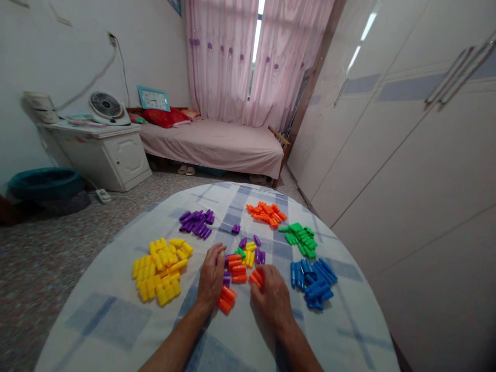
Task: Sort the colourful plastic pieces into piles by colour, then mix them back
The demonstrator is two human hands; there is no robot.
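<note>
Small coloured plastic caps lie sorted in heaps on a round table with a checked cloth (116, 320). My left hand (211, 276) rests on the cloth with fingers curled over a mixed pile (244, 258) of orange, purple and yellow caps; orange caps (226, 299) lie at its wrist. My right hand (273, 294) is closed around orange caps (256, 278) at its fingertips. A yellow heap (160, 268) lies to the left, a blue heap (313, 281) to the right.
Purple caps (196, 223), orange caps (266, 213) and green caps (301, 238) sit in heaps at the far side of the table. Beyond stand a bed (217, 144), a white cabinet with a fan (106, 108) and a white wardrobe (406, 129) on the right.
</note>
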